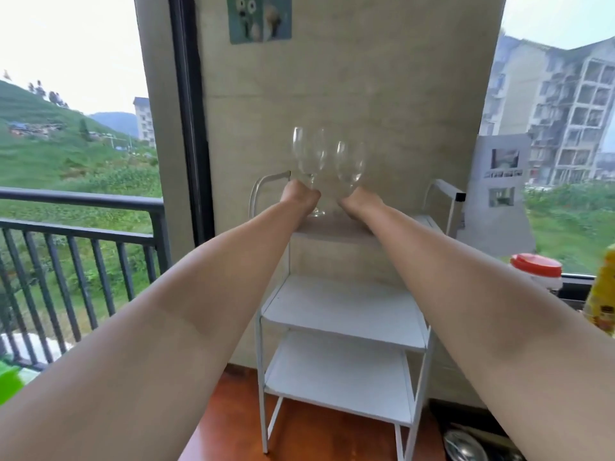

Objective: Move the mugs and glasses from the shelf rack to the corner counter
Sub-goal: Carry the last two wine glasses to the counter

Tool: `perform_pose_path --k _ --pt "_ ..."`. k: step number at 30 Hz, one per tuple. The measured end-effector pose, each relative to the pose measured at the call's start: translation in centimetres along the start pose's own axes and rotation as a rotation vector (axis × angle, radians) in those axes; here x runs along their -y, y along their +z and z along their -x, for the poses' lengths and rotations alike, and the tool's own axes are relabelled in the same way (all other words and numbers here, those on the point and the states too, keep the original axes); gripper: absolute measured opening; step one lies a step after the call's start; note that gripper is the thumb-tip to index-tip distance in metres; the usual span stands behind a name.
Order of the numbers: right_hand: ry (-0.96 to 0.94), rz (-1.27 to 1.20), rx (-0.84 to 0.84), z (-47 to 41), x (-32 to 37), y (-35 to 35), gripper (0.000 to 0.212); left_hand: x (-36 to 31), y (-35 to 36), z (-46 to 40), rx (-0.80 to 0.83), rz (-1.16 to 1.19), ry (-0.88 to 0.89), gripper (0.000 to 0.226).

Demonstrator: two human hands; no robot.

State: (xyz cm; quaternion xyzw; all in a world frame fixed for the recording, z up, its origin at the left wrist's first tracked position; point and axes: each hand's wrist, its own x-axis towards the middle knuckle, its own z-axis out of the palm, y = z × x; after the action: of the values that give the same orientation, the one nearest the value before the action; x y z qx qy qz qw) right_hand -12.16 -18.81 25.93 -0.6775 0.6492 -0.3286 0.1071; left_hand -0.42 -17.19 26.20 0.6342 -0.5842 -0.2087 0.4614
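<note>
Two clear wine glasses stand upright over the top tier of a white metal shelf rack against the beige wall. My left hand is closed around the stem of the left glass, whose foot shows just above the top shelf. My right hand grips the stem of the right glass; its foot is hidden behind the hand. Both arms are stretched straight forward. The two lower shelves of the rack hold nothing. No mugs are in sight.
A dark balcony railing and door frame are at the left. A red-lidded white jar and a yellow bottle stand on the ledge at the right, near a grey card. Reddish wooden floor lies below.
</note>
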Motion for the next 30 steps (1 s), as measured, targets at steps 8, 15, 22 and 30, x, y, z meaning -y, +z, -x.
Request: perform_pose_path --k 8,15,22,30 --pt "0.041 -0.062 -0.030 -2.5 0.0 0.0 0.034 0.8 0.9 -2.0 -0.040 0.011 -0.001 0.030" --pt "0.024 -0.117 -0.073 -2.2 -0.1 -0.7 0.036 1.2 0.8 -2.4 -0.083 0.121 0.023 0.018" --pt "0.050 -0.273 -0.193 -0.1 0.8 -2.5 0.042 0.1 -1.0 0.7 -0.122 0.228 0.146 0.019" --pt "0.034 -0.451 -0.295 6.4 2.2 -3.7 0.026 1.0 -5.0 6.0 -0.182 0.301 0.207 0.021"
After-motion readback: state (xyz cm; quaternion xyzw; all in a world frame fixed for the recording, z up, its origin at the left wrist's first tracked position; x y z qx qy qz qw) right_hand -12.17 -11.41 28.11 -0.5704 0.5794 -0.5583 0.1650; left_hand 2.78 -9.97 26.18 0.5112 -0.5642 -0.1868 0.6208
